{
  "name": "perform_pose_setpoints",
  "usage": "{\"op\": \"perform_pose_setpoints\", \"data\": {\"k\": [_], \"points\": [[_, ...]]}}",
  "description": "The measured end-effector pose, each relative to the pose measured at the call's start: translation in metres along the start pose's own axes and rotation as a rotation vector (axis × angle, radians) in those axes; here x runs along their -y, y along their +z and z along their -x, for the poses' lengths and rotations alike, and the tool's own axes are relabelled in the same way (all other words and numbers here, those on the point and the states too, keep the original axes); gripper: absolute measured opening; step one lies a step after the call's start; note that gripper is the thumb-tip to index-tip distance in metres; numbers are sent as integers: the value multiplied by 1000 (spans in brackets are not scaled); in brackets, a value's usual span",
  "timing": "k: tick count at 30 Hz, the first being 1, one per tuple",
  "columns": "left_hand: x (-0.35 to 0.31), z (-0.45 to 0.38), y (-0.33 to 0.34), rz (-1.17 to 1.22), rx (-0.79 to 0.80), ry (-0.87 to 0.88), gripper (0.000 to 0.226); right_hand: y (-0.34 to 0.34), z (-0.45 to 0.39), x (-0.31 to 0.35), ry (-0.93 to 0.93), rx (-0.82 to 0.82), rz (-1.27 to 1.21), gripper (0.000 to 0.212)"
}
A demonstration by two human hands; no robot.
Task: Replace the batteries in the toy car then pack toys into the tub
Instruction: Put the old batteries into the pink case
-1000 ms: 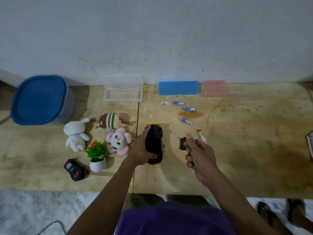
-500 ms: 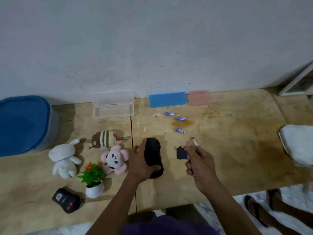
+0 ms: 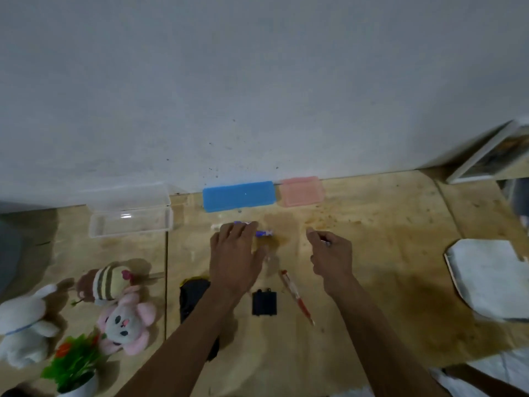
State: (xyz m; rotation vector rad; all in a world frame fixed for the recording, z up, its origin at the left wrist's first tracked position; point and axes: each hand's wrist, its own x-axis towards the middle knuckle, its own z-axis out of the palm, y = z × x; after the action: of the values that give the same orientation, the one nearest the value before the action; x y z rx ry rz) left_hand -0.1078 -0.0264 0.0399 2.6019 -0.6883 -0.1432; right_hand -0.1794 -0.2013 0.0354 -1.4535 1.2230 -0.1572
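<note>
Left grip: the left hand [image 3: 233,253] lies palm down, fingers spread and relaxed, over the batteries on the counter [image 3: 372,282]; whether the fingertips touch one is hidden.
Right grip: the right hand [image 3: 332,255] is loosely fisted, fingers curled round a small dark object that just shows at the knuckles; what it is cannot be told.
Batteries: two blue batteries [image 3: 264,233] poke out past the left fingertips, near the far edge of the counter.
Toy car: the black and yellow toy car [image 3: 193,299] lies on the counter under the left forearm, partly hidden by it.
Battery cover: a small black battery cover [image 3: 264,303] lies flat between the two forearms, just right of the car.
Screwdriver: a screwdriver [image 3: 296,296] with a red and clear handle lies slanted just right of the cover.
Soft toys: a white bunny [image 3: 23,328], a striped bee plush [image 3: 106,283] and a pink plush [image 3: 126,322] sit at the left; the pink plush touches the bee.
Plant: a small fake plant in a white pot [image 3: 73,365] stands at the near left corner.
Cases: a clear open case [image 3: 130,222], a blue case [image 3: 239,195] and a pink case [image 3: 302,191] lie along the wall.
Tub: only a dark blurred edge shows at far left; it cannot be made out.
</note>
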Motion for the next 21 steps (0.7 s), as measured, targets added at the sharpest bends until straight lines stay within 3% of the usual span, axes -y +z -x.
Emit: {"op": "perform_pose_setpoints", "data": {"k": [9, 13, 21], "points": [[-54, -117, 84, -418, 32, 54, 43, 23, -124, 12, 235, 37, -77, 26], [-60, -138, 104, -464, 90, -4, 45, 32, -138, 13, 342, 51, -149, 34], [-61, -145, 122, -461, -37, 39, 54, 23, -139, 19, 469, 109, -300, 44]]}}
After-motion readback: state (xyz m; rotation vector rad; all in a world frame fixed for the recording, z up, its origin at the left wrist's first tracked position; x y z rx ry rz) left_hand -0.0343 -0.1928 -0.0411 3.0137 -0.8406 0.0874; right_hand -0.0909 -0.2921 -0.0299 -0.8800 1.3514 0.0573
